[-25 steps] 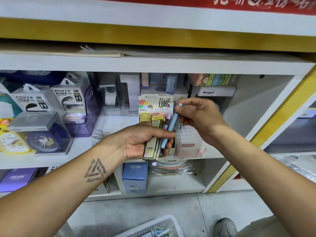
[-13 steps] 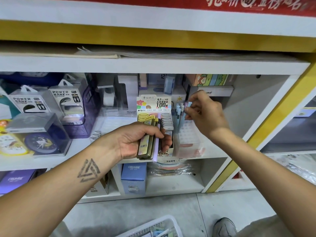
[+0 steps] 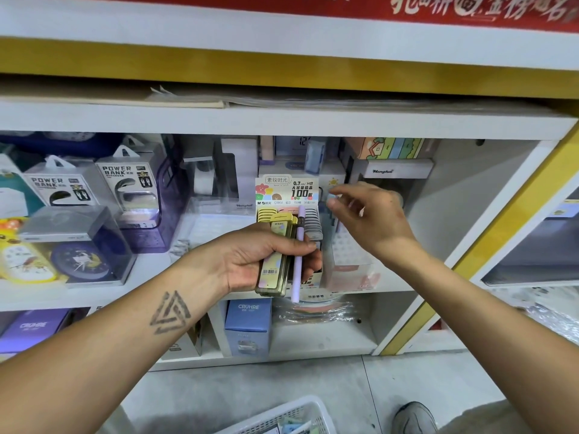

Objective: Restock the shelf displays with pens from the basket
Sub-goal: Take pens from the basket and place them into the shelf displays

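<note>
The left hand grips a stack of yellow lead cases and one purple pen, standing upright. The right hand is up by the display box on the shelf, fingers loose and a bit blurry, holding nothing. The white basket with more pens sits on the floor below.

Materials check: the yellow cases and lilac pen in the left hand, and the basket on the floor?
Yellow cases: likely glossy translucent plastic; light glints on the flat faces, printed barcode label. Lilac pen: looks like matte opaque plastic, with a dark band near the top. Basket: white moulded plastic with a slotted lattice wall. Left hand grips both.
</note>
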